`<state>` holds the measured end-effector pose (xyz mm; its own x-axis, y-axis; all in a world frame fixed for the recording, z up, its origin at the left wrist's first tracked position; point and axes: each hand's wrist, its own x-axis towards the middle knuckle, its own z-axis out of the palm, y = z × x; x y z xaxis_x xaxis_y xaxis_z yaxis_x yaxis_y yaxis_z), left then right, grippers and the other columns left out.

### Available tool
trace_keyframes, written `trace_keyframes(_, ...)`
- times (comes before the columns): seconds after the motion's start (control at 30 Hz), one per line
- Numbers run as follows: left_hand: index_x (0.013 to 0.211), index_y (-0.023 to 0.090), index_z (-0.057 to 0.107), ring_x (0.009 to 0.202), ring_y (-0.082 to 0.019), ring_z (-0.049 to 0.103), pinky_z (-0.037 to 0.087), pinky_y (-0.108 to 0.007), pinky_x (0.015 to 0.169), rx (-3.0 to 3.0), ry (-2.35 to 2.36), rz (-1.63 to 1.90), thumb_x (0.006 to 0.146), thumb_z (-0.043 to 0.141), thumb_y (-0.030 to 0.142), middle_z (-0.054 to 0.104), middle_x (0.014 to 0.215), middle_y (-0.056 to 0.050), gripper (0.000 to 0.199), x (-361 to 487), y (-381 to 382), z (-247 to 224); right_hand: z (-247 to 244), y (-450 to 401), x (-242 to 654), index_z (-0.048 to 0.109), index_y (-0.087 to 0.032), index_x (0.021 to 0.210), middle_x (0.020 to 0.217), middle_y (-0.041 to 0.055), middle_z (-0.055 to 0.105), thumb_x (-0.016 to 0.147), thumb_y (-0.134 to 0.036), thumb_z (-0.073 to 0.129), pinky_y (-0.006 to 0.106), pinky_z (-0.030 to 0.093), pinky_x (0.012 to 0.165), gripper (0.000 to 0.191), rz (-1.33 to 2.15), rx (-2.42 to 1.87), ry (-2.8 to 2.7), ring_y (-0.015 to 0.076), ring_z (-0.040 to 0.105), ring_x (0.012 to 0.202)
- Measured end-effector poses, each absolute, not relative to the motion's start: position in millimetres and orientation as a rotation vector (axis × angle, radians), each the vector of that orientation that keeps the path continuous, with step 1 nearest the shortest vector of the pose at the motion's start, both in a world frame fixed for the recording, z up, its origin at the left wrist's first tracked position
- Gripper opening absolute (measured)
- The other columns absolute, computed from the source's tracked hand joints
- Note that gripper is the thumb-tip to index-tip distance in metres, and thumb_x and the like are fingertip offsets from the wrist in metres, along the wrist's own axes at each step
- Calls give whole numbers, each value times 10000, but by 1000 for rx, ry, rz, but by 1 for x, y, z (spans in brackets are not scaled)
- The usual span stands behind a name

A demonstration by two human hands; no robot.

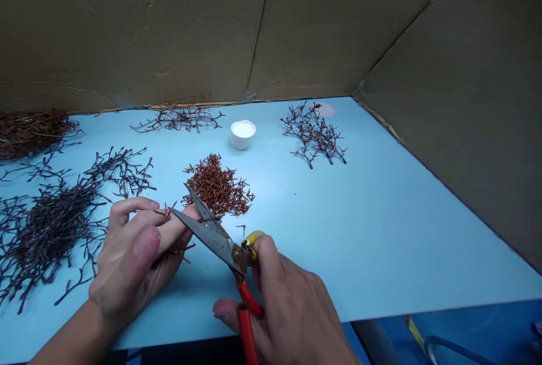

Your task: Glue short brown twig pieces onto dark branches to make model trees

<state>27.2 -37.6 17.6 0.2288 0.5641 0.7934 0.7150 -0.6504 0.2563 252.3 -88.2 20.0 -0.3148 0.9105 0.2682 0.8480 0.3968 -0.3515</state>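
Observation:
My right hand (292,297) is wrapped round the handles of a pair of scissors (220,240), one red and one with yellow on it. The grey blades are parted and point up and left, across the fingers of my left hand (144,252). That hand is closed on a thin branching twig (183,250), whose brown tips stick out between the fingers; most of it is hidden. Just beyond the blades lies a heap of short reddish-brown clippings (218,187). One small clipping (243,229) sits apart, close to the scissors' pivot.
Dark twigs (55,224) are piled at the left, with a brown tangle (31,130) behind. Thin brown twigs (182,118) lie along the back, near a white cup (243,134). More branching twigs (315,136) rest right of it, beside a pale disc (325,109). Cardboard walls (169,31) enclose the light-blue table (381,229).

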Motion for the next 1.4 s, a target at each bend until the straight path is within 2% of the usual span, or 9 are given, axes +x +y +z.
trace_keyframes(0.2,1224,279,709,567,-117,646,581,-367,814,-2265,-1136,-1393,861,735,-46,794,779,41,487,32,-36,22,19,-88,251,349,-268,1030,667,-23,663,1076,-682,441,285,356,410,427,222,-1528,-2225,195,598,416)
trace_keyframes(0.47,1200,259,715,544,-123,610,582,-398,883,-2292,-1137,-1327,879,734,-2,722,688,50,415,26,-35,16,18,-87,252,347,-268,1029,672,-17,661,1104,-708,345,288,339,421,446,181,-1519,-2239,196,599,424)
trace_keyframes(0.7,1496,312,589,527,-135,658,584,-416,866,-2264,-1099,-1416,887,722,-24,835,835,38,708,32,-30,19,17,-86,260,384,-265,1058,695,-36,654,1028,-660,598,283,371,461,451,291,-1516,-2255,195,597,469)
trace_keyframes(0.8,1538,303,555,638,-179,745,576,-448,891,-2294,-1137,-1486,933,717,18,871,961,-6,688,35,-28,20,11,-88,279,395,-277,1044,682,-47,631,1003,-650,642,288,391,483,449,267,-1521,-2285,205,597,490)
trace_keyframes(0.97,1310,265,687,699,-175,770,586,-410,852,-2192,-1193,-1604,898,798,15,854,898,12,495,41,-17,13,-8,-96,343,470,-282,1063,722,-12,670,1029,-595,587,311,436,544,336,164,-1820,-2222,240,653,564)
trace_keyframes(1.1,1191,231,728,680,-157,744,587,-368,752,-2080,-1155,-1699,873,842,33,845,894,-2,392,45,-7,6,-14,-86,397,515,-284,963,633,34,638,1002,-697,536,326,339,484,415,63,-2174,-2151,295,626,517)
trace_keyframes(1.17,1145,219,745,663,-153,723,576,-365,725,-2087,-1131,-1709,871,838,22,840,880,-9,350,46,-5,5,-12,-74,416,547,-287,913,681,92,682,980,-713,541,334,313,466,432,84,-2293,-2134,306,632,524)
trace_keyframes(1.23,1122,216,754,673,-161,722,572,-369,716,-2134,-1116,-1715,871,826,10,839,879,-13,333,46,-4,6,-9,-62,426,581,-287,917,741,124,715,1014,-641,519,349,341,496,372,109,-2344,-2117,304,666,579)
trace_keyframes(1.4,1035,239,782,759,-174,775,596,-349,713,-2181,-1295,-1769,905,792,57,848,907,0,224,49,-7,6,4,-33,427,624,-207,1039,880,122,737,1054,-503,526,329,421,573,312,320,-2293,-2235,260,669,670)
